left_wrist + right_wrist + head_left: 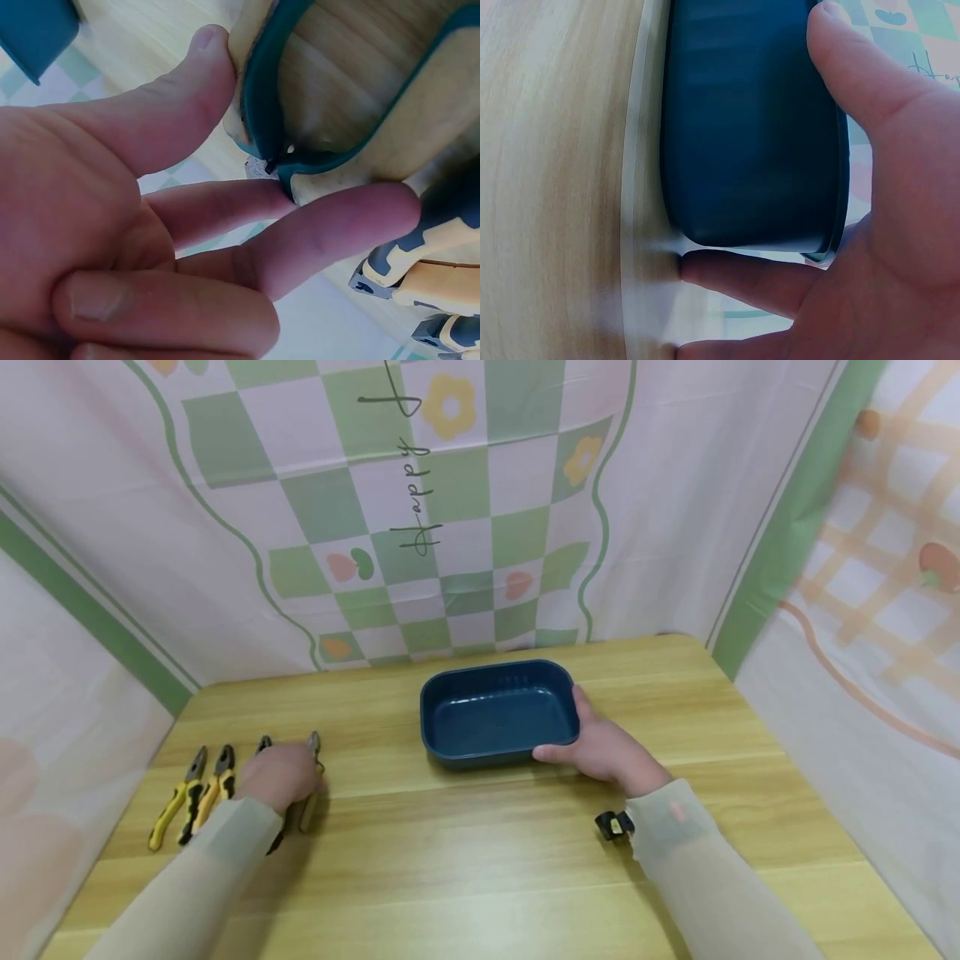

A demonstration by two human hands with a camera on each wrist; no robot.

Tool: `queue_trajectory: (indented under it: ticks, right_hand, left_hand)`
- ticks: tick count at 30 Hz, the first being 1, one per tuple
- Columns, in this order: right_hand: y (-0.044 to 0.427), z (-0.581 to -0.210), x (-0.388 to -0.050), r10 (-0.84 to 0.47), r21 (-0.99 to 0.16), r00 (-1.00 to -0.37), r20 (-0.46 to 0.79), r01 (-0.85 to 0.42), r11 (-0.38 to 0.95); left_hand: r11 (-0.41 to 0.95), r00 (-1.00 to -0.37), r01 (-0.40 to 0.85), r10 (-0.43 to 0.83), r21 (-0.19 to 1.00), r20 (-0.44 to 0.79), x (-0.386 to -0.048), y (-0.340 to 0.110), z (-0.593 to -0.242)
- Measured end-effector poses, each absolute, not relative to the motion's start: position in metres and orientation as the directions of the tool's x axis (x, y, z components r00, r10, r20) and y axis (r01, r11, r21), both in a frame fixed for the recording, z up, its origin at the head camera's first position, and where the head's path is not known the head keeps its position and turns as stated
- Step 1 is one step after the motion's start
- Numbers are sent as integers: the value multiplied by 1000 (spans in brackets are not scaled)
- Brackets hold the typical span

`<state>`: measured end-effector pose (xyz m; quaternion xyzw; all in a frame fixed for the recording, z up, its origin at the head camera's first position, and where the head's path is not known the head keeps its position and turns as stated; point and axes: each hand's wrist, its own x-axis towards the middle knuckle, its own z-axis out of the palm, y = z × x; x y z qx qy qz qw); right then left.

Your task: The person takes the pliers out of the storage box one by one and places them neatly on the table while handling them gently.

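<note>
In the head view, my left hand point(281, 774) is lowered over the right end of a row of pliers. The left wrist view shows the thumb and two fingers of this hand about the tan and dark-green handles point(375, 161) of a pair of pliers point(314, 743), still at the table. The hand hides much of that pair and the pliers point(263, 743) beside it. My right hand point(603, 747) holds the near right corner of a dark blue rectangular box point(498, 758), thumb on the near side and fingers along the right end. The box stands upright and nothing lies in it.
Left of my left hand lie yellow-and-black pliers point(174, 806) and orange-and-black pliers point(213, 789), noses pointing away. A wooden table point(465, 868) carries everything. Patterned cloth point(465, 485) hangs behind the table and at both sides. A small black device point(615, 825) sits at my right wrist.
</note>
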<state>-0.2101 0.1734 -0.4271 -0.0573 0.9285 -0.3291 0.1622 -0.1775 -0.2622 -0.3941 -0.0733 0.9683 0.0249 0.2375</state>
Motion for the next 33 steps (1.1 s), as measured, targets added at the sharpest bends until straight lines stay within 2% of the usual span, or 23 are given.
queue_trajectory:
  ticks: [33]
  right_hand:
    - [174, -424, -211, -216, -616, -941, -262, -10, 788]
  left_hand:
    - [981, -876, -187, -144, 50, -460, -187, -271, -397]
